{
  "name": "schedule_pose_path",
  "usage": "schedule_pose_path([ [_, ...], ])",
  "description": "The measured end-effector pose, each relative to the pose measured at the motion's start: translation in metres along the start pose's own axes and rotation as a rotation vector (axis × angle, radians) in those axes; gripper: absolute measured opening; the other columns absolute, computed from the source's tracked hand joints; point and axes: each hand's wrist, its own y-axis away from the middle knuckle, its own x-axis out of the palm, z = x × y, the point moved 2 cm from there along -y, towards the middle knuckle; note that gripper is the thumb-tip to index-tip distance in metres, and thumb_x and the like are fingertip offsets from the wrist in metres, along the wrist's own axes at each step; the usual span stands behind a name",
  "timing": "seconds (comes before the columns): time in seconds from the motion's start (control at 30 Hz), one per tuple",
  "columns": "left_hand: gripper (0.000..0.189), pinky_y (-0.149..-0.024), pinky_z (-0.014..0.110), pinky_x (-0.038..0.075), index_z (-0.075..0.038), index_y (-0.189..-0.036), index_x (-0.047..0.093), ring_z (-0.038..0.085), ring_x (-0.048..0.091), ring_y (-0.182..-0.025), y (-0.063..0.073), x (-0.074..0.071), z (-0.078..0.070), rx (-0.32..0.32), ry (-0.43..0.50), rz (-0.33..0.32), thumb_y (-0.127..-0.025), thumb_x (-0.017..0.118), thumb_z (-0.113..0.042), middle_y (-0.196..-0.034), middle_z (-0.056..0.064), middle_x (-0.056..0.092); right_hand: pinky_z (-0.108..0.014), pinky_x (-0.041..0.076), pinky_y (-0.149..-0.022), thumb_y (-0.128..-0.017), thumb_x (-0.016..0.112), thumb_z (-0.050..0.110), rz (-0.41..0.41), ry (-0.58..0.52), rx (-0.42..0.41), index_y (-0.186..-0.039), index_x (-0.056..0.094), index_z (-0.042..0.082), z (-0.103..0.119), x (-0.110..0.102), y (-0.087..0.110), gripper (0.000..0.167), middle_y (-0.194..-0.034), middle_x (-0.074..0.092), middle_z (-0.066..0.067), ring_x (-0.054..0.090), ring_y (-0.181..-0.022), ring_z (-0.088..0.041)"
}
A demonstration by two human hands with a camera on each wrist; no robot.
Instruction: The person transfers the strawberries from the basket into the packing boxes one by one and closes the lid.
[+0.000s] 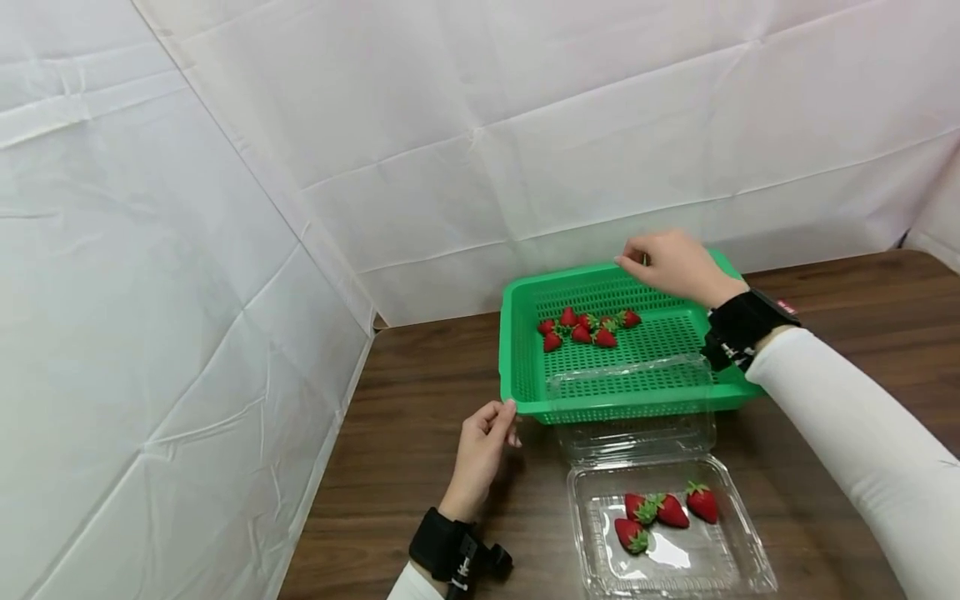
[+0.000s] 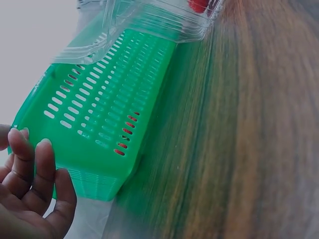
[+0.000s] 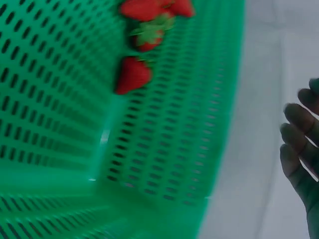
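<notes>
At the near left corner of the green plastic basket [image 1: 508,350], my left hand [image 1: 478,454] pinches the rim between thumb and fingers. The left wrist view shows its fingers beside the basket's slotted wall [image 2: 84,99]. My right hand [image 1: 678,265] is over the far right part of the basket, fingers loosely bent and holding nothing. Several strawberries [image 1: 581,334] lie toward the left inside the basket; one strawberry [image 3: 133,74] shows close up in the right wrist view. In front stands an opened clear plastic clamshell box [image 1: 720,560] with several strawberries [image 1: 671,512] in its base.
The clamshell's clear lid [image 1: 637,437] leans back over the basket's near rim. Everything stands on a dark wooden table [image 1: 405,417]. White cloth [image 1: 420,192] hangs behind the basket and along the left side.
</notes>
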Motion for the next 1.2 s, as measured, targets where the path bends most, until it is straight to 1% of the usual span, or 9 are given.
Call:
schedule_pose_path([
  [0.07,0.039,-0.073,0.033,0.052,0.001,-0.091,0.061,0.028,0.056,-0.069,0.002,0.001,0.0,0.0,0.006,0.003,-0.104,0.057,-0.036,-0.066,0.005,0.05,-0.039,0.045,-0.071,-0.102,0.062,0.016,0.066,-0.005,0.009,-0.103,0.07,0.007,-0.005,0.012,-0.001,0.012,-0.087,0.067,-0.004,0.057,-0.07,-0.016],
  [0.17,0.039,-0.071,0.032,0.052,0.005,-0.093,0.061,0.03,0.056,-0.068,0.003,0.003,0.0,0.002,0.008,0.008,-0.105,0.057,-0.033,-0.066,0.004,0.051,-0.041,0.049,-0.073,-0.1,0.065,0.015,0.199,-0.011,0.038,-0.106,0.071,0.008,-0.012,0.028,0.0,0.011,-0.09,0.068,-0.003,0.061,-0.074,-0.017],
  [0.33,0.043,-0.07,0.03,0.051,0.009,-0.095,0.06,0.021,0.056,-0.066,0.006,0.006,0.0,0.004,0.01,0.02,-0.105,0.057,-0.033,-0.065,0.004,0.051,-0.045,0.051,-0.078,-0.097,0.07,0.018,0.449,0.01,0.095,-0.118,0.068,0.007,-0.024,0.051,0.01,0.024,-0.099,0.067,-0.005,0.063,-0.086,-0.022],
  [0.43,0.046,-0.069,0.028,0.051,0.012,-0.095,0.059,0.018,0.055,-0.065,0.008,0.006,0.0,0.007,0.015,0.016,-0.104,0.058,-0.034,-0.065,0.005,0.05,-0.047,0.052,-0.08,-0.094,0.074,0.018,0.526,0.024,0.106,-0.123,0.067,0.005,-0.028,0.059,0.015,0.032,-0.104,0.067,-0.009,0.064,-0.092,-0.026],
  [0.57,0.047,-0.069,0.028,0.051,0.013,-0.095,0.058,0.018,0.055,-0.064,0.007,0.005,-0.001,0.011,0.018,0.014,-0.104,0.058,-0.033,-0.064,0.004,0.05,-0.048,0.052,-0.079,-0.091,0.076,0.013,0.579,0.011,0.143,-0.128,0.064,0.001,-0.031,0.064,0.017,0.041,-0.108,0.067,-0.014,0.064,-0.095,-0.032],
  [0.67,0.047,-0.068,0.028,0.051,0.013,-0.095,0.058,0.017,0.055,-0.064,0.006,0.005,-0.002,0.014,0.019,0.011,-0.104,0.058,-0.033,-0.064,0.004,0.05,-0.048,0.052,-0.078,-0.09,0.077,0.012,0.607,0.009,0.17,-0.127,0.063,0.0,-0.033,0.065,0.016,0.041,-0.107,0.066,-0.014,0.063,-0.096,-0.033],
  [0.8,0.046,-0.068,0.028,0.051,0.013,-0.095,0.058,0.017,0.055,-0.064,0.006,0.004,-0.003,0.014,0.02,0.007,-0.104,0.058,-0.032,-0.065,0.004,0.05,-0.049,0.051,-0.079,-0.09,0.077,0.013,0.619,0.016,0.164,-0.121,0.065,-0.001,-0.034,0.067,0.014,0.035,-0.103,0.066,-0.012,0.062,-0.094,-0.032],
  [0.9,0.045,-0.068,0.028,0.051,0.012,-0.096,0.058,0.017,0.056,-0.064,0.008,0.003,-0.003,0.009,0.017,0.011,-0.105,0.058,-0.031,-0.065,0.005,0.05,-0.048,0.051,-0.078,-0.09,0.077,0.012,0.625,0.013,0.168,-0.12,0.066,-0.001,-0.032,0.067,0.015,0.035,-0.102,0.066,-0.011,0.062,-0.093,-0.031],
  [1.2,0.042,-0.068,0.031,0.051,0.017,-0.099,0.057,0.019,0.055,-0.065,0.007,0.002,-0.004,-0.025,-0.003,0.013,-0.107,0.054,-0.024,-0.064,0.003,0.049,-0.05,0.053,-0.082,-0.089,0.077,0.01,0.619,-0.005,0.176,-0.123,0.066,-0.002,-0.035,0.066,0.017,0.037,-0.11,0.067,-0.015,0.063,-0.101,-0.036],
])
